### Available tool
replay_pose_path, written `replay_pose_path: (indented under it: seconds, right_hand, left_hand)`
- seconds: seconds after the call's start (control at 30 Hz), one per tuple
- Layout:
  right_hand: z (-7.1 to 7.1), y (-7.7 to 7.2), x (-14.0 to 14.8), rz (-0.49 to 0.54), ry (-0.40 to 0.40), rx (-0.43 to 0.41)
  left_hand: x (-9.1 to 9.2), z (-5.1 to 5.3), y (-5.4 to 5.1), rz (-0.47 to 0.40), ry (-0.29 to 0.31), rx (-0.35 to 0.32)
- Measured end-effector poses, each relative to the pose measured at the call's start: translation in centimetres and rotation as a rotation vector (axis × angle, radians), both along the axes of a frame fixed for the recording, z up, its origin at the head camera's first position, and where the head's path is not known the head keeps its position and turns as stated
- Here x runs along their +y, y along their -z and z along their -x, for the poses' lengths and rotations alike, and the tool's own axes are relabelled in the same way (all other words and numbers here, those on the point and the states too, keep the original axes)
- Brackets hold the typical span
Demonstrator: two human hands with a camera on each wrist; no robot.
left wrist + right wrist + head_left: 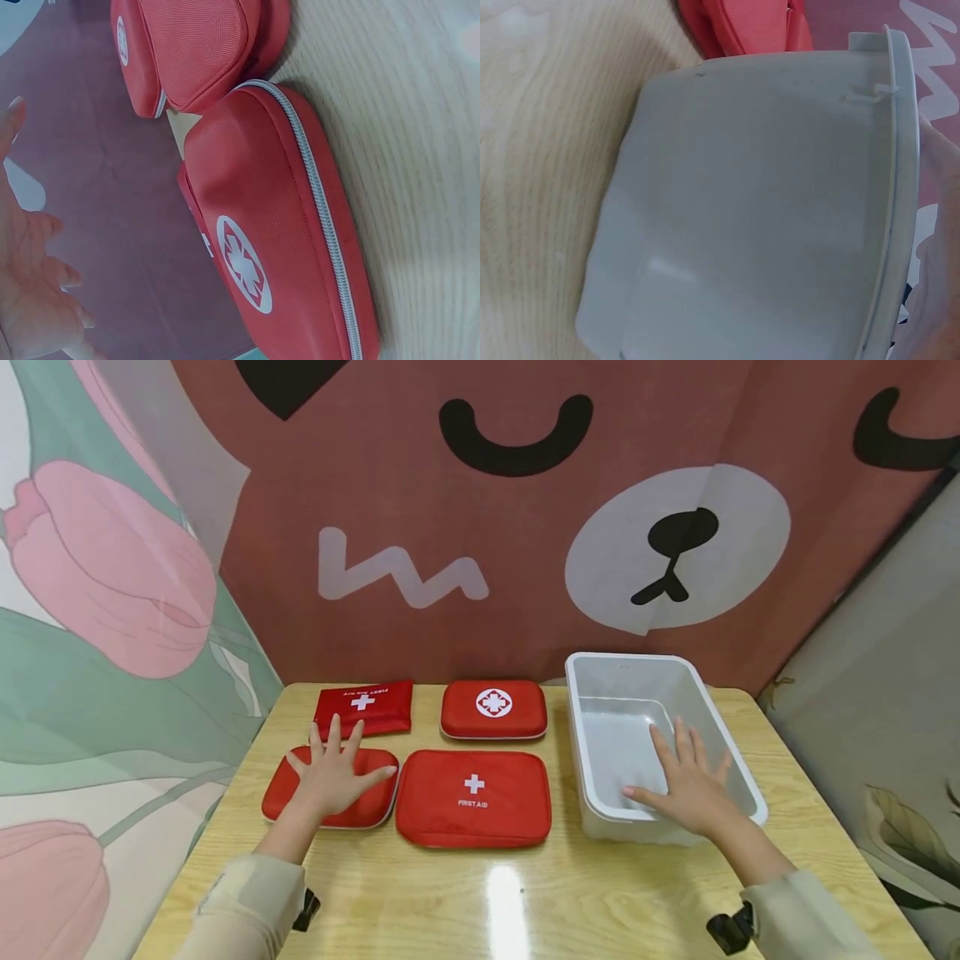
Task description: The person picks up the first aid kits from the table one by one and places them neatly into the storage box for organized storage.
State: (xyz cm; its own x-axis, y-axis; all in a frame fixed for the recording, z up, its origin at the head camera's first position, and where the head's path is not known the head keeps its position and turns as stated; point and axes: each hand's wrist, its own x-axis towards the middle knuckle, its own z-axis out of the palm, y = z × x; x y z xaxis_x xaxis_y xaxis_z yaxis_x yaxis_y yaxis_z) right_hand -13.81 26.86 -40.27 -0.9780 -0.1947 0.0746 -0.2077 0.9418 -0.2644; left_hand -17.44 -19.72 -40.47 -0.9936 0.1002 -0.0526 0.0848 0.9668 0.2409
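Fingers spread, the left hand (332,779) hovers over a red zippered case (375,810) at the front left; in the left wrist view this case (255,225) shows a white emblem, with the hand (34,285) apart from it. The right hand (690,789), fingers also spread, is above the near part of a light grey bin (615,743) and holds nothing. Behind the left hand lies a flat red pouch (390,708). A red case with a round white emblem (525,710) lies at the back middle, and a larger red FIRST AID bag (472,818) in front of it.
All of these stand on a light wooden table (420,902). A printed curtain (375,485) with a bear face hangs behind the table's back edge, and a tulip-patterned one (112,693) at the left. The bin's wall (757,202) fills much of the right wrist view.
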Motion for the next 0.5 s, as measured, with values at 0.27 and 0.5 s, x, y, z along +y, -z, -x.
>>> replay_pose_path:
  seconds: [0.27,0.5]
  right_hand:
    - [-0.8,0.4,1.0,0.018,0.008,0.013]
    - [-1.1,0.4,2.0,0.024,0.039,-0.009]
  left_hand:
    - [-0.3,-0.1,0.5,-0.023,-0.013,0.006]
    - [-0.8,-0.3,0.8,-0.044,-0.023,-0.020]
